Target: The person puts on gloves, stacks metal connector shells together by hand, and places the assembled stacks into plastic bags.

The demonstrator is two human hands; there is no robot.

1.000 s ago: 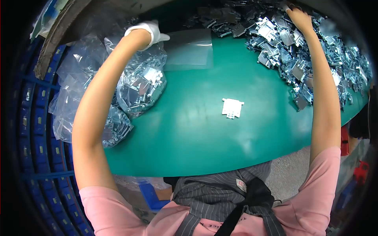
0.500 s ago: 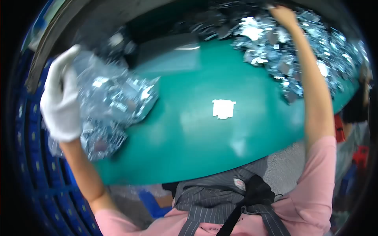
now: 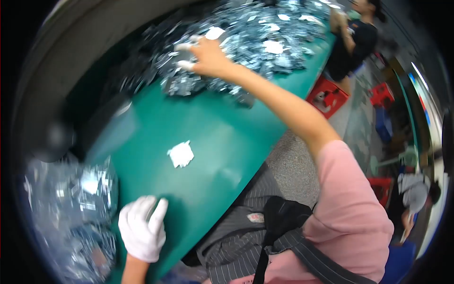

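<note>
My left hand (image 3: 143,228), in a white glove, hovers over the green table (image 3: 203,128) near its front edge, fingers apart and nothing in it. To its left are clear plastic bags (image 3: 71,189) filled with metal parts. My right hand (image 3: 208,57), with white covers on its fingertips, reaches over a big heap of shiny metal parts (image 3: 265,35). Its fingers are spread and I see nothing held in them. One flat metal part (image 3: 181,155) lies alone on the table between my hands.
A flat clear plastic sheet (image 3: 113,130) lies at the left back. One person (image 3: 362,40) stands beyond the table's far right end, another (image 3: 416,194) is at the right. Red crates (image 3: 328,97) stand on the floor beside the table.
The view has swung to the right, bringing other people into sight. My left hand has come away from the bags to the table's front; my right hand remains at the heap, fingers spread.
</note>
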